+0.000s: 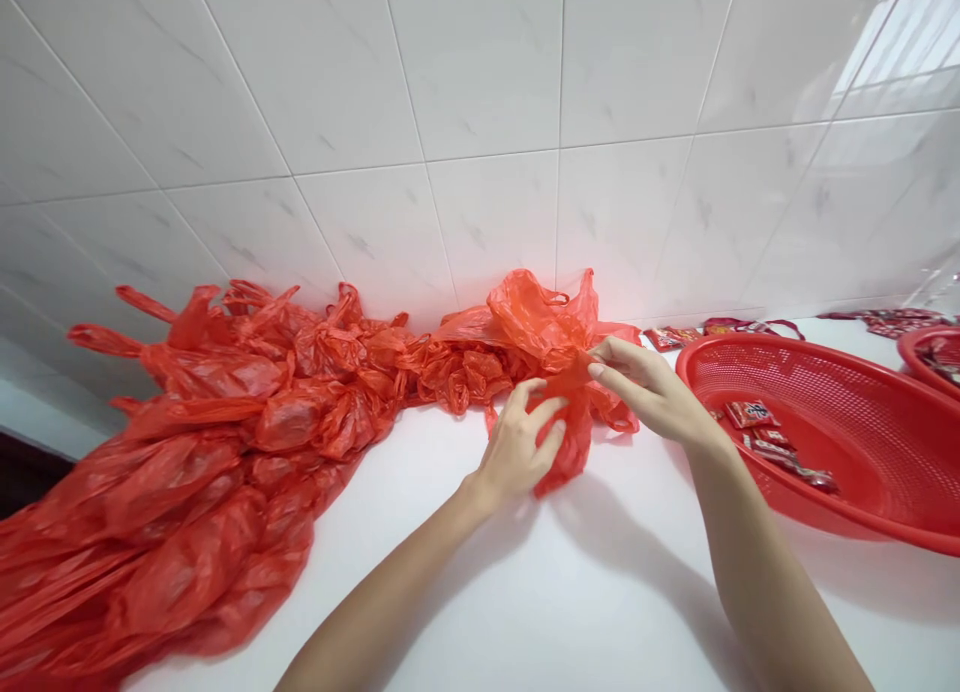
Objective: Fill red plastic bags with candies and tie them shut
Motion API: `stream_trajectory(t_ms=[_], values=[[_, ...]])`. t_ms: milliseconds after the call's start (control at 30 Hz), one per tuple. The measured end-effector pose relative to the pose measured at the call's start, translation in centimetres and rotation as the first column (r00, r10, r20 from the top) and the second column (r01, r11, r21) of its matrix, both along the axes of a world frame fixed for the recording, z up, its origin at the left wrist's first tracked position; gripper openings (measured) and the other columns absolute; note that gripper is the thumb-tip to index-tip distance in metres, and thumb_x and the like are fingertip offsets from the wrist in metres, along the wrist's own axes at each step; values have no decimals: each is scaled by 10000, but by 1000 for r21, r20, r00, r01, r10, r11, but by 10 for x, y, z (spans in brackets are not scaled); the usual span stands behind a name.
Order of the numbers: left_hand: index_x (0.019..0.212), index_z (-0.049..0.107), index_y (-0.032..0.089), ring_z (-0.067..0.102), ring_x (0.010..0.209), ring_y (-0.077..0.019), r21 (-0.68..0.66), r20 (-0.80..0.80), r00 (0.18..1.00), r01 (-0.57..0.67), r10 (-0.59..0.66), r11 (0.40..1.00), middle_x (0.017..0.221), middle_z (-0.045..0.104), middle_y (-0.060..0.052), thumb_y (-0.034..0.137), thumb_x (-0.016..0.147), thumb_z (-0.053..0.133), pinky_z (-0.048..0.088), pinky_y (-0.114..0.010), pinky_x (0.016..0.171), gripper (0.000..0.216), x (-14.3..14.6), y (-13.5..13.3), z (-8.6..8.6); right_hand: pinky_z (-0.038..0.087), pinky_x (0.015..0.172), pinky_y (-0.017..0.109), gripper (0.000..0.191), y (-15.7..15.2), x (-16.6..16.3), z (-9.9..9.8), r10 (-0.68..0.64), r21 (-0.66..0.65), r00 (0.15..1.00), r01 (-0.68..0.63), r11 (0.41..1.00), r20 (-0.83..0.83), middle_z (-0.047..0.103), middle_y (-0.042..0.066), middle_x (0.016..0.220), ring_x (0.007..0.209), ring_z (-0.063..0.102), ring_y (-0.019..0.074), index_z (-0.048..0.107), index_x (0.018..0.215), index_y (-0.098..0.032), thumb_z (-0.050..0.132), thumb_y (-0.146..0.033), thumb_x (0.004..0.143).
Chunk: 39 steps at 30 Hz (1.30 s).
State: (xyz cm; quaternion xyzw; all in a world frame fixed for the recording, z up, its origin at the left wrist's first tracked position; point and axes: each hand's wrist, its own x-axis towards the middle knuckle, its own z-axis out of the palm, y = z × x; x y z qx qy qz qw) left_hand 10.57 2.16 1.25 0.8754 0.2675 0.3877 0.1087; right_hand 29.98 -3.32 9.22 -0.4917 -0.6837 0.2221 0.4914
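Observation:
My left hand [521,442] and my right hand [645,387] both pinch one red plastic bag [571,442] just above the white counter [585,592]. The left fingers grip the bag's lower part. The right fingertips pull at its upper edge. The bag is crumpled and bulges below my hands. Right behind it lies another loose red bag [536,317] against the tiled wall.
A long heap of red plastic bags [225,442] runs from the wall down the left side of the counter. A red mesh basket [885,512] at the right holds a few small red packets [750,414]. A second red basket [934,357] shows at the far right edge.

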Motion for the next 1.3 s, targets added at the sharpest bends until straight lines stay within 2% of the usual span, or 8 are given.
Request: stream_trajectory(t_ms=[133,300,467,600,733,833,1033,1300], values=[[1207,679,183,634,1140,-273,42,-31,994,-104,105,994,1453,442,-167,126,867,576,571,-452,958,360,-7,24,2,406,620,268,294,-3,2,5,26,-22,998,-27,999,-61,437,-24,701,659,435,139,459,713,-216,504,-403,935],[1372,610,196,693,889,-210,-17,-185,967,-181,175,983,1124,661,-98,100,883,487,590,-352,810,513,-20,36,17,493,641,289,329,0,7,1,-33,-42,989,28,999,-143,479,-16,715,671,528,154,463,736,-219,563,-472,920],[1298,666,205,711,931,-222,-62,-190,952,-257,242,964,1015,746,-69,177,923,460,569,-354,880,429,-36,35,35,429,611,300,276,2,19,-3,-388,79,918,382,921,85,578,3,678,611,532,158,511,701,-214,609,-411,868],[1128,699,195,718,930,-214,-108,-125,980,-166,152,980,1074,759,-57,212,891,510,569,-336,862,303,-45,30,42,445,648,326,243,1,27,-3,-541,144,828,524,840,147,639,22,695,630,559,180,550,708,-221,675,-405,804],[1325,563,207,661,683,-129,-171,-1,999,-36,37,985,1067,747,-30,225,863,561,561,-289,791,462,-50,17,45,531,768,378,260,0,29,-2,-486,139,874,478,867,23,717,62,914,823,666,239,625,931,-222,718,-380,746],[1458,476,224,646,730,-146,-185,-16,994,106,-111,977,915,757,-6,164,830,536,546,-307,832,633,-53,4,48,552,853,397,331,-2,28,0,-351,111,928,364,925,-124,721,74,1027,957,688,251,631,1067,-223,677,-282,745],[869,735,252,637,753,-170,-241,-221,844,439,-489,866,795,710,-6,110,714,494,436,-448,1089,320,-49,-20,50,544,893,403,338,5,32,-4,-260,56,912,292,955,-317,701,38,928,984,687,248,683,1054,-235,545,-224,746],[760,555,211,564,634,-151,-521,-366,828,195,-424,831,682,597,21,203,925,396,449,-268,664,229,-30,-29,40,580,848,399,248,9,22,-9,-223,93,887,283,955,-404,737,48,853,929,725,251,694,993,-223,671,-431,858]])
